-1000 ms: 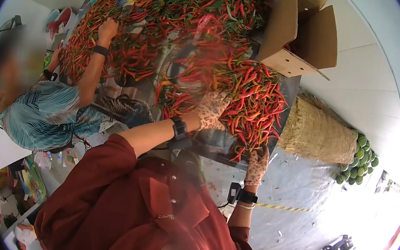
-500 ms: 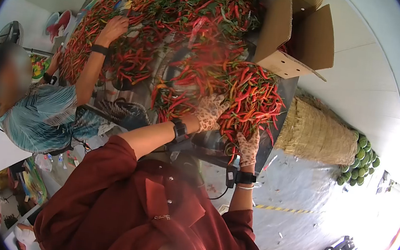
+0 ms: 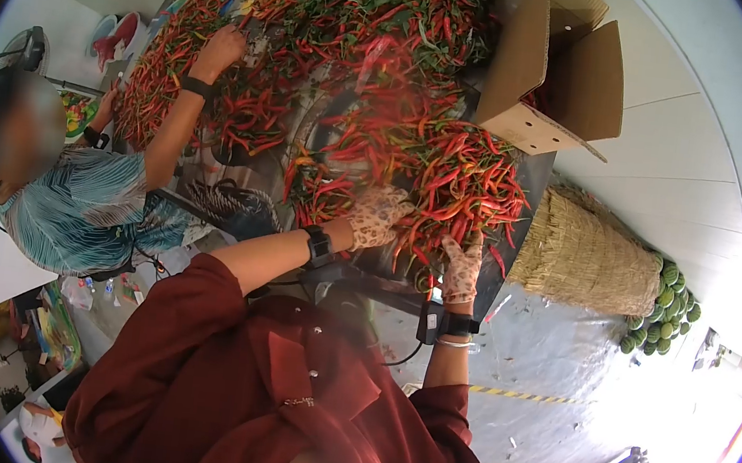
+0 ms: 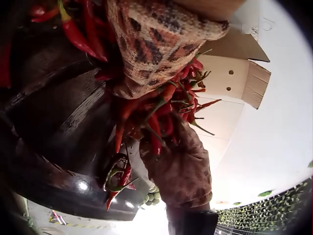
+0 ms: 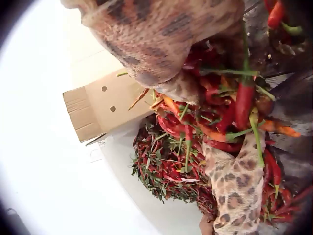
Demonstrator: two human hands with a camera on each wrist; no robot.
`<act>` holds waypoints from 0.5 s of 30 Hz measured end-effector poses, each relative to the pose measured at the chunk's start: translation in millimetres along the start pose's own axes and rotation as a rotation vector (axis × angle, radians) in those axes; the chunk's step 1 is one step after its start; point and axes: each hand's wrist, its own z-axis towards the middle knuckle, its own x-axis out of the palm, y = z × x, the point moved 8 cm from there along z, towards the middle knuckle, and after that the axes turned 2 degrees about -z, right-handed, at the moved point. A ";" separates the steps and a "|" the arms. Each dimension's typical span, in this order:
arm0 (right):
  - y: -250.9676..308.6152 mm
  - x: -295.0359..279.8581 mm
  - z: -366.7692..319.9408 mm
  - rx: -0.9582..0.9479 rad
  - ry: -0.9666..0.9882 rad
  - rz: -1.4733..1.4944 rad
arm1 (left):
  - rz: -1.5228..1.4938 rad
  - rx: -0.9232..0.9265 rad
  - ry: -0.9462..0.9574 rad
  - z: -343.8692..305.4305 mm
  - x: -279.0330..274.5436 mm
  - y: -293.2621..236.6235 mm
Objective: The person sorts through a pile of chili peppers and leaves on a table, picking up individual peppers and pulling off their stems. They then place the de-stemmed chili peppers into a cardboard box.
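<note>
A heap of red chili peppers (image 3: 464, 174) with green stems lies at the table's near right corner. My left hand (image 3: 379, 217), in a leopard-print glove, grips chilies at the heap's left side. On the near side, my right hand (image 3: 461, 274) in a matching glove has thumb and fingers around chilies. In the left wrist view, a bunch of chilies (image 4: 164, 115) sits between the two hands, stems sticking out several ways. The right wrist view shows my left glove (image 5: 237, 188) facing my right glove (image 5: 156, 46) across the same bunch; many fingertips are hidden among peppers.
An open cardboard box (image 3: 529, 126) stands at the table's right edge. More chilies with leaves (image 3: 388, 5) cover the far side. Another person (image 3: 73, 198) reaches over the chilies at the left. A straw-coloured wrapped bundle (image 3: 589, 247) and green round fruit (image 3: 669, 307) lie right of the table.
My right hand has moved from the table's near edge up and left to the heap's near side. My left hand has shifted slightly left and down. The other person's raised hand has moved right.
</note>
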 end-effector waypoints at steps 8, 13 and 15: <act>29.2 -42.5 33.1 -0.403 -0.087 -0.872 | -0.071 0.033 -0.113 -41.9 -11.4 32.3; 104.7 -21.7 0.3 -0.522 -0.205 -1.175 | -0.616 0.182 -0.287 -66.9 37.2 93.5; 122.4 -2.4 -8.3 -0.645 -0.205 -1.218 | -0.544 0.066 -0.203 -71.1 31.7 90.6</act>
